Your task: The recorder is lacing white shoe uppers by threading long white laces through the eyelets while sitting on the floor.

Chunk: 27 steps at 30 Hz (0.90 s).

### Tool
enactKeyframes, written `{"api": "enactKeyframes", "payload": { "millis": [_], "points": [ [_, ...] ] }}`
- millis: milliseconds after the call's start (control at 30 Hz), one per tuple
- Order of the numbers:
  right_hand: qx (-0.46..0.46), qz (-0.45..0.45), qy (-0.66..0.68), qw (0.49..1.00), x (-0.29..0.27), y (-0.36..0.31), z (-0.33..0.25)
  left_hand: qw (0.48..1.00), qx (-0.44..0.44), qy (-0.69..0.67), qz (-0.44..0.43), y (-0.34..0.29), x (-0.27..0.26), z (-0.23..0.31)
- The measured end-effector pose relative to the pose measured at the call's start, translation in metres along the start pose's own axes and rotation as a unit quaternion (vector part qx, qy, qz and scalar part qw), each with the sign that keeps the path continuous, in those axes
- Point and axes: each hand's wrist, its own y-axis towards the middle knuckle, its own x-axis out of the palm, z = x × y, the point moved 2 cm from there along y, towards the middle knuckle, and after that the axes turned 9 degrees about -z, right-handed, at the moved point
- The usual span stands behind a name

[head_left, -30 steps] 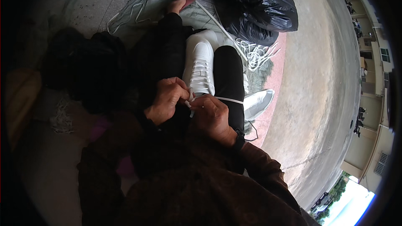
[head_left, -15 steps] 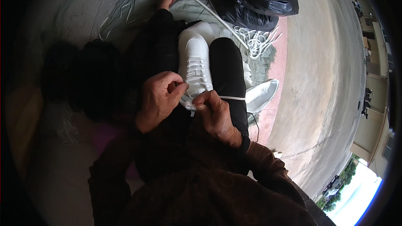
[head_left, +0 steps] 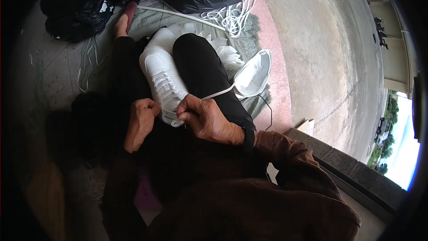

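Observation:
A white sneaker (head_left: 159, 66) lies across my lap between my thighs, its toe pointing away from me and its laces (head_left: 166, 83) crossed partway up. My left hand (head_left: 141, 122) is closed in a pinch at the left side of the collar, on what looks like a shoelace end. Closed as well, my right hand (head_left: 209, 119) pinches the shoelace by the shoe's opening; its fingertips hide the exact spot. A length of white lace (head_left: 219, 93) runs from behind that hand over my right thigh.
Another white shoe (head_left: 253, 73) lies on its side to the right. Loose white laces (head_left: 235, 20) are heaped near a pale rod (head_left: 180, 14). Black plastic bags (head_left: 78, 11) sit at the far side. A dark ledge (head_left: 343, 163) stands at the lower right.
The view has swung, so the scene sits further left and lower. My left hand has drawn away from my right. The lace over my thigh now slants up toward the other shoe.

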Motion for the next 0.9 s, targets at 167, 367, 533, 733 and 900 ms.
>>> {"api": "enactKeyframes", "payload": {
  "millis": [167,367,533,733,900],
  "points": [
    [-0.042,0.013,-0.008,0.999,-0.045,-0.001,0.007,0.991,0.064,-0.097,0.072,0.003,0.008,-0.026],
    [0.033,0.029,-0.615,0.787,-0.189,-0.014,0.123,0.973,0.057,-0.218,0.044,-0.009,0.004,-0.024],
    [0.141,-0.163,-0.674,0.706,-0.213,-0.105,0.143,0.959,0.087,-0.259,0.069,-0.014,0.009,-0.024],
    [0.324,-0.075,-0.47,0.818,-0.241,-0.092,0.045,0.919,0.369,0.045,0.133,-0.043,0.03,0.047],
    [0.288,-0.165,-0.471,0.818,-0.239,0.004,-0.091,0.862,0.479,0.165,0.002,-0.043,0.107,0.133]
  ]
}}
